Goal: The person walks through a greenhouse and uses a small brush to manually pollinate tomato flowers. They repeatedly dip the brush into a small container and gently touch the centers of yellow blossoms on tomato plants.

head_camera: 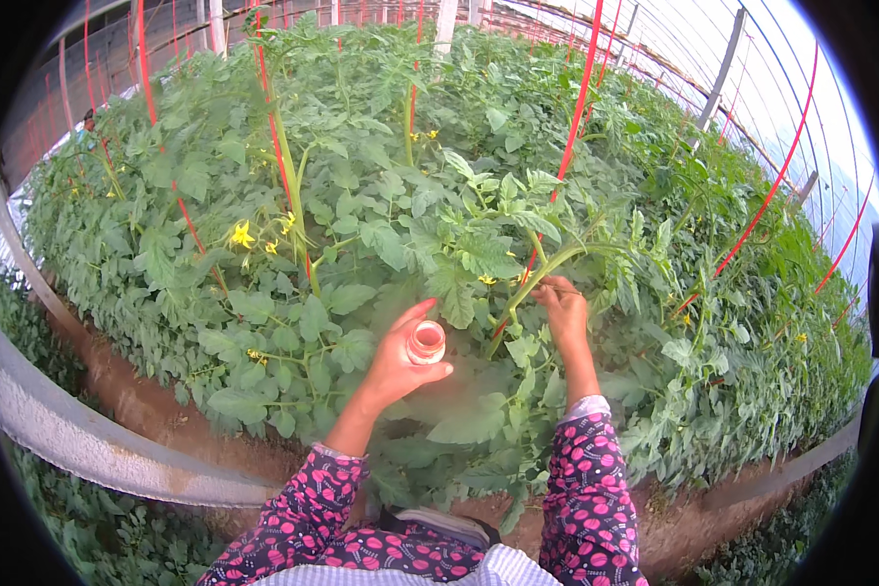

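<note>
My left hand (394,364) is wrapped around a small open-mouthed bottle (426,343) whose inside looks reddish. Red colour stains the tip of its index finger. To the right, my right hand (565,311) pinches a thin stick (570,291), mostly hidden by the fingers. Those fingertips are close beside a thick tomato stem (531,287), near small yellow tomato flowers (488,280). A red support string (562,168) runs up along this stem. Leaves partly cover the flowers.
Dense tomato plants (381,168) fill the greenhouse ahead, hung on several red strings. More yellow blossoms (242,234) show at left. A curved pale band (117,447) crosses the lower left above bare soil (183,432). Grey posts (721,69) stand at the right.
</note>
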A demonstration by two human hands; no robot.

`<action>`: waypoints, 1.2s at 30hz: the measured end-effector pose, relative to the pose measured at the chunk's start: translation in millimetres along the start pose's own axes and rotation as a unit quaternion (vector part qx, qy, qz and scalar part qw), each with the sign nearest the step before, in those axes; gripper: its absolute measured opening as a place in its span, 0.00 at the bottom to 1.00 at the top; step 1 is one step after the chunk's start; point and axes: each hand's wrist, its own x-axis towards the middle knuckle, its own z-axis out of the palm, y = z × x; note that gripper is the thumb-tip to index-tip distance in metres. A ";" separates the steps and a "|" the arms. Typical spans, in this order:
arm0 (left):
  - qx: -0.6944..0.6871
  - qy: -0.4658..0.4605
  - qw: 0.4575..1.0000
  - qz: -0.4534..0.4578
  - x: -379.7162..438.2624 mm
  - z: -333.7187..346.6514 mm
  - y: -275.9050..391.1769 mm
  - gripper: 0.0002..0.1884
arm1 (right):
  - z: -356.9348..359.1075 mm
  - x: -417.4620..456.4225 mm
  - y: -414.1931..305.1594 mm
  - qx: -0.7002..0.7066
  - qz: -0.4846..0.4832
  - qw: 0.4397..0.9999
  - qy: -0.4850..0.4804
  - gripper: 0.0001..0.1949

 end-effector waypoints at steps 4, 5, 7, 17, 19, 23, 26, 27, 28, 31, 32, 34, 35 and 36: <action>0.009 0.000 1.000 0.014 -1.5 -0.4 -2.5 0.22 | -3.5 -6.7 -6.2 0.045 -0.004 0.998 0.037 0.09; 0.011 0.004 1.000 0.015 -1.0 0.5 -3.1 0.22 | -6.8 -10.6 -10.4 0.069 -0.007 0.996 0.056 0.09; 0.012 0.015 1.000 0.012 -2.7 3.2 -5.4 0.23 | -19.0 -23.3 -18.5 0.099 -0.032 0.991 0.088 0.08; 0.053 0.016 0.998 0.041 -13.7 16.0 3.0 0.23 | -50.3 -145.7 -85.6 0.064 -0.134 0.952 0.269 0.08; 0.016 -0.028 0.999 0.008 -8.7 22.1 3.7 0.23 | -51.6 -165.5 -96.8 0.068 -0.178 0.936 0.296 0.06; -0.076 -0.156 0.985 0.004 17.4 37.5 3.8 0.29 | -45.9 -182.8 -115.3 0.073 -0.225 0.930 0.280 0.05; -0.174 -0.146 0.972 -0.062 37.9 50.0 -17.2 0.42 | -41.2 -187.4 -124.8 0.043 -0.250 0.936 0.244 0.05; -0.239 -0.155 0.950 -0.124 46.8 51.5 -22.9 0.45 | -37.7 -188.8 -128.7 0.048 -0.247 0.937 0.243 0.05; -0.302 -0.163 0.921 -0.184 55.0 52.1 -28.3 0.48 | -34.1 -190.1 -131.5 0.045 -0.242 0.938 0.244 0.05; -0.278 -0.192 0.932 -0.133 75.1 53.6 -42.0 0.50 | -28.7 -191.9 -138.2 0.031 -0.242 0.939 0.241 0.05; -0.292 -0.189 0.928 -0.131 76.3 53.8 -46.2 0.44 | -26.9 -191.6 -139.7 0.026 -0.244 0.940 0.238 0.04; -0.303 -0.182 0.928 -0.120 75.9 52.0 -41.7 0.35 | -22.4 -189.5 -143.0 0.008 -0.247 0.940 0.235 0.04; -0.304 -0.178 0.930 -0.104 74.0 51.2 -38.6 0.31 | -19.3 -187.1 -145.2 0.000 -0.249 0.940 0.233 0.04; -0.307 -0.178 0.931 -0.090 72.1 53.5 -34.5 0.27 | -16.3 -184.7 -146.5 -0.002 -0.249 0.939 0.236 0.04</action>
